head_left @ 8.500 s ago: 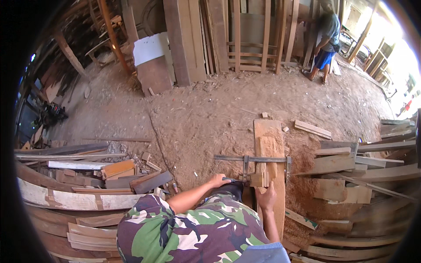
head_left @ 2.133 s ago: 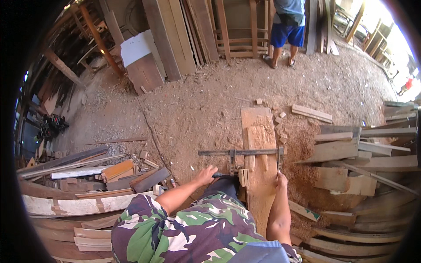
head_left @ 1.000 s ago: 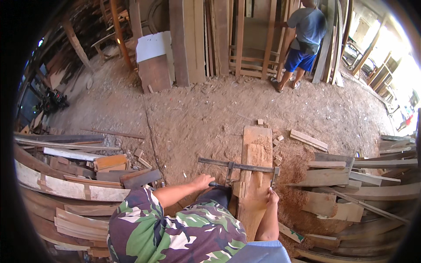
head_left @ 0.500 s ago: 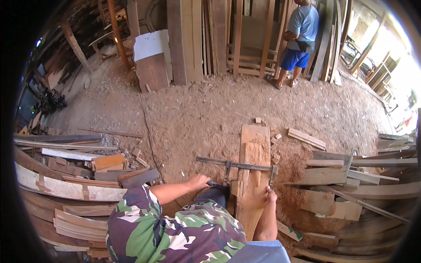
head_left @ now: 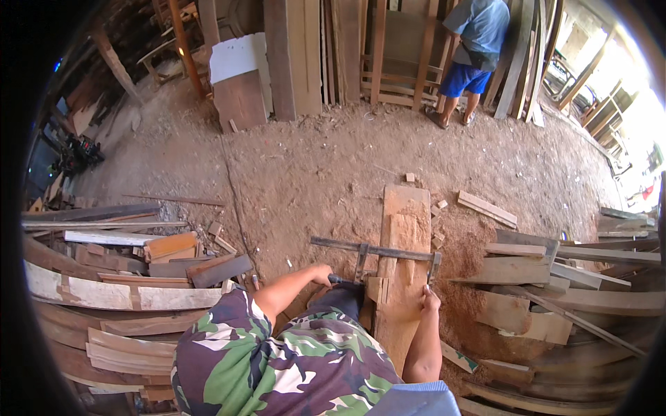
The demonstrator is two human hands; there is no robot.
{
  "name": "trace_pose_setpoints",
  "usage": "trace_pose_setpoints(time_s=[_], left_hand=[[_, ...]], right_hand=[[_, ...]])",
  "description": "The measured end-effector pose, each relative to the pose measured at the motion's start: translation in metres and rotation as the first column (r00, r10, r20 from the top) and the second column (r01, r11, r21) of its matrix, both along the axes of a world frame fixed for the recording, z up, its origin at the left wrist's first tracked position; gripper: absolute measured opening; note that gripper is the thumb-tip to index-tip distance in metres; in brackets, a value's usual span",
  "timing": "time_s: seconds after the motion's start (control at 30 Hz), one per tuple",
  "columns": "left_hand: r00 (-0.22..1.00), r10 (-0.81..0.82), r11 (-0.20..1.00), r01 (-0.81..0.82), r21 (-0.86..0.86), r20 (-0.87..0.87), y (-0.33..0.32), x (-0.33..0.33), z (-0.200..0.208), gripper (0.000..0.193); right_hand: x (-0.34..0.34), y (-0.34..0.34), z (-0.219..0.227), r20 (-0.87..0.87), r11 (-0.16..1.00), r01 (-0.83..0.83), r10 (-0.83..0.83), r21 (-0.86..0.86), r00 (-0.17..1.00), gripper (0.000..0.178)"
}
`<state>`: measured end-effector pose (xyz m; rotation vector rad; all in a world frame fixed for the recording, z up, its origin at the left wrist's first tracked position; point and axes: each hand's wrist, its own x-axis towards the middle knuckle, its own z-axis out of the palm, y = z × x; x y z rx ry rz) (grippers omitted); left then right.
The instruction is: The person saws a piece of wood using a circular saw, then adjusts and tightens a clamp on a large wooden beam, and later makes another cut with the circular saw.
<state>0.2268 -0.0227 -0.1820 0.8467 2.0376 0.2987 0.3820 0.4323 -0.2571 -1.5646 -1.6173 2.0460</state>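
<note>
A dark metal bar clamp [head_left: 374,249] lies across a long, thick wooden plank [head_left: 408,196] in front of me. My left hand [head_left: 321,274] is closed round the clamp's dark handle [head_left: 336,279], left of the plank. By the plank's right edge, just below the clamp's right jaw [head_left: 435,266], my right hand [head_left: 430,302] has its fingers pressed together; whatever they hold is too small to make out. Under the bar, a narrower wooden piece [head_left: 401,232] rests on the plank. A small wood block [head_left: 374,289] sits at the plank's left side, near the clamp's left jaw.
Offcuts [head_left: 487,209] and sawdust [head_left: 454,312] lie around the plank. Stacked boards flank me on the left [head_left: 132,295] and right [head_left: 513,270]. A person in blue shorts [head_left: 466,80] stands at the back beside upright boards [head_left: 277,62]. A cable [head_left: 232,187] crosses the dirt floor.
The whole view has shifted a little, so the plank and clamp appear higher. My left hand has moved slightly right, still on the handle. My right hand remains near the right jaw.
</note>
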Motion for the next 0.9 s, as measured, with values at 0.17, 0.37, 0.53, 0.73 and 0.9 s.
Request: trace_pose_setpoints(time_s=[0.17,0.37,0.53,0.73,0.9], left_hand=[[0.805,0.307,0.951,-0.283,0.125,-0.507,-0.003,0.057,0.015,0.03],[0.975,0.173,0.982,-0.182,0.055,0.139,0.0,-0.001,-0.002,0.028],[0.992,0.121,0.992,-0.119,-0.044,0.047,-0.031,0.013,-0.046,0.027],[0.781,0.301,0.95,-0.295,0.102,-0.547,0.005,0.061,0.022,0.023],[0.969,0.185,0.983,-0.183,0.028,-0.165,-0.008,0.024,0.008,0.024]], right_hand=[[0.002,-0.002,0.007,0.102,0.99,-0.001,0.016,-0.143,0.995,0.041],[0.008,0.015,-0.01,0.021,0.992,0.014,-0.011,-0.124,1.0,0.022],[-0.01,-0.026,0.037,0.076,0.99,-0.04,0.051,-0.138,0.996,0.038],[0.008,0.003,0.011,0.053,0.994,0.015,-0.009,-0.111,0.999,0.036],[0.0,-0.002,0.008,0.026,0.992,0.018,-0.015,-0.126,1.0,0.035]])
